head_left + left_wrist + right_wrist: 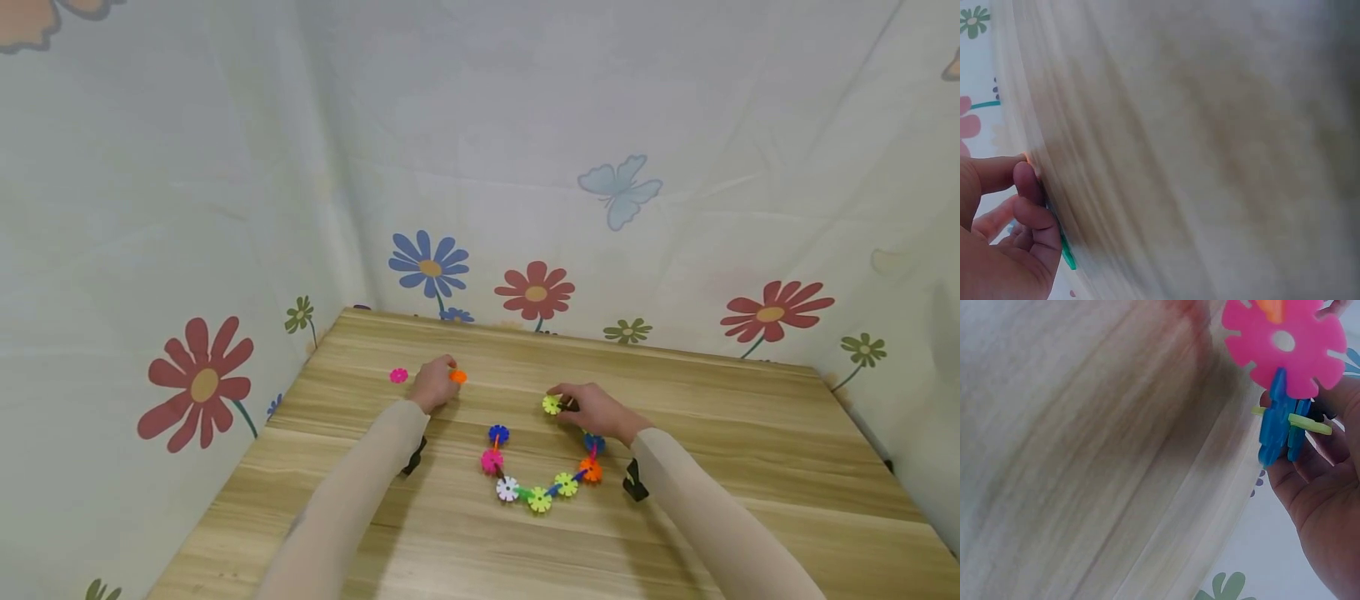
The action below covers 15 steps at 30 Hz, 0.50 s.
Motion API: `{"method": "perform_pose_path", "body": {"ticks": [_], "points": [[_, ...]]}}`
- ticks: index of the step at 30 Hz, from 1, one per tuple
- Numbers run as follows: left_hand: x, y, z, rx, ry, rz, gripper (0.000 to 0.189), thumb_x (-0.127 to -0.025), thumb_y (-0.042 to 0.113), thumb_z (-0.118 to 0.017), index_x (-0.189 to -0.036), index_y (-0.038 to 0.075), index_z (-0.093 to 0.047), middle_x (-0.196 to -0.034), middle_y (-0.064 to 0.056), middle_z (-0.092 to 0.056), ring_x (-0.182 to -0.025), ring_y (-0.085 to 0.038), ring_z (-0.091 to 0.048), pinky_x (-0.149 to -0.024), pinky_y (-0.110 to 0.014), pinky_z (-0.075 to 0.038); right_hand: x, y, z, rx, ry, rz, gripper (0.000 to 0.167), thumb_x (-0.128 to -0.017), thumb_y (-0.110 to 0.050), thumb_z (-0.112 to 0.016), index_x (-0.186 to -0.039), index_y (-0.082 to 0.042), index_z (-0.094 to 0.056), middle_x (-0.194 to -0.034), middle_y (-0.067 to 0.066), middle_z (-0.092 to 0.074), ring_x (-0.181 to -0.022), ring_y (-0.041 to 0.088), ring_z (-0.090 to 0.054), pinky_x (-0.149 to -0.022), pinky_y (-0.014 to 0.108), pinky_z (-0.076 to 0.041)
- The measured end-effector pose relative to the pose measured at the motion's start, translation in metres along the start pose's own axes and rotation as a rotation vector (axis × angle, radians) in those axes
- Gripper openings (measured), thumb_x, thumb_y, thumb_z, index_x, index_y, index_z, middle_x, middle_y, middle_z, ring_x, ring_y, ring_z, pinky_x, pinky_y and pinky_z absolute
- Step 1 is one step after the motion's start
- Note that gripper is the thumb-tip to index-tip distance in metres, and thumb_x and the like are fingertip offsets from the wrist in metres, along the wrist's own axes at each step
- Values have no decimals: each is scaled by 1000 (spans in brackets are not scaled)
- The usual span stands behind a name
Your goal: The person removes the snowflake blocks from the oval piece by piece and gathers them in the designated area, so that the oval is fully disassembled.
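Note:
In the head view, my left hand (435, 383) reaches to the back left of the table, its thumb and fingertips pinching an orange snowflake disc (458, 377). The left wrist view shows curled fingers, with the edge of a green disc (1068, 251) beneath them. My right hand (596, 410) grips one end of a curved chain of interlocked snowflake discs, near a yellow-green disc (551, 405) and a dark piece. In the right wrist view, a pink disc (1310, 347) slots into a blue disc (1277, 419) beside the fingers. The chain's other end carries a blue disc (498, 433).
A loose pink disc (399, 376) lies left of my left hand. The chain's white disc (507, 489) and orange disc (591, 470) sit along its U-shaped curve on the wooden table (712, 492). Flower-printed cloth (480, 167) hangs behind the table and at its sides.

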State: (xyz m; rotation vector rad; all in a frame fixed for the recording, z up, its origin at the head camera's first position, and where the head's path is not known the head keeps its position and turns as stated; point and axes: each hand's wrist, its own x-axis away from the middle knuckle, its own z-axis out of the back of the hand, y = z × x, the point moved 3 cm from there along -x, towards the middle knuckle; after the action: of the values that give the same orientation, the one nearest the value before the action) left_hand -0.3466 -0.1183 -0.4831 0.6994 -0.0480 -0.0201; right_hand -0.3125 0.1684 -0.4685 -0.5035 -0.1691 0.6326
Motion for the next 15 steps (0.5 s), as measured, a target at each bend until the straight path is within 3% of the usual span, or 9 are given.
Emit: {"method": "perform_pose_path", "body": {"ticks": [8,15], "points": [[5,-3,0,78,25,-95,29,-81,2,-64,-110,1,-60,-93,-12,-64,-75,-22,-54,-69,-34,-46,0,-2,2,-41,17,-37,39,-88,-12,-68,-123,-5,-55,-99,4,-64,-90,18,-60,-80,37,-50],[12,6,-5,132,-33,-176,13,-84,7,-67,-96,1,-66,-88,-9,-66,-81,-21,-61,-74,-34,-50,0,-2,3,-52,22,-39,34,-86,-12,-70,-117,-4,-58,-98,5,-65,-90,19,-61,-80,37,-50]]}}
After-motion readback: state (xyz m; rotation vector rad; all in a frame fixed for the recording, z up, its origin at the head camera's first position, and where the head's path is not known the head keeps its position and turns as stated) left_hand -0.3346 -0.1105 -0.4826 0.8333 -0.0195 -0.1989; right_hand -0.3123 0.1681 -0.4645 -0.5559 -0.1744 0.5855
